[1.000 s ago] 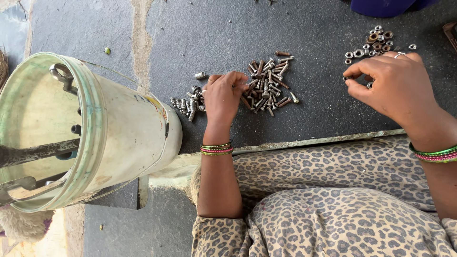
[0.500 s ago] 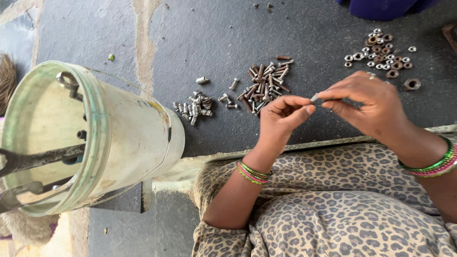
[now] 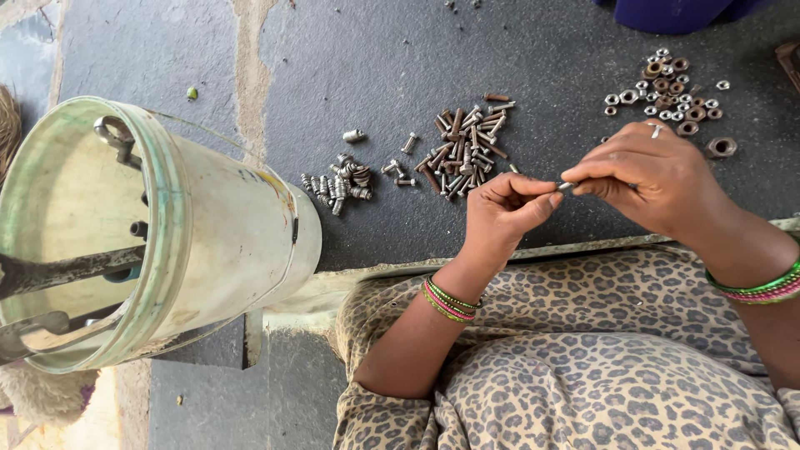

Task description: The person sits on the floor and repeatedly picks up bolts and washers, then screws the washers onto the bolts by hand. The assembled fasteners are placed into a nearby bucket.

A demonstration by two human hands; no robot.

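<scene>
My left hand [image 3: 504, 212] and my right hand [image 3: 650, 179] meet above the dark stone floor, fingertips pinching a small metal bolt [image 3: 567, 185] between them. Whether a nut sits on it is hidden by my fingers. A pile of loose bolts [image 3: 467, 142] lies just beyond my left hand. A smaller heap of assembled bolts [image 3: 342, 183] lies to its left. A cluster of nuts and washers [image 3: 667, 92] lies beyond my right hand.
A pale plastic bucket [image 3: 208, 242] lies tilted at the left, with metal tools inside. My lap in leopard-print cloth [image 3: 575, 367] fills the lower right. A purple object [image 3: 675, 12] sits at the top edge. A single larger nut [image 3: 721, 147] lies near my right hand.
My left hand left the bolt pile and came toward my right hand; both now pinch one bolt between them, held a little lower than half a second ago.
</scene>
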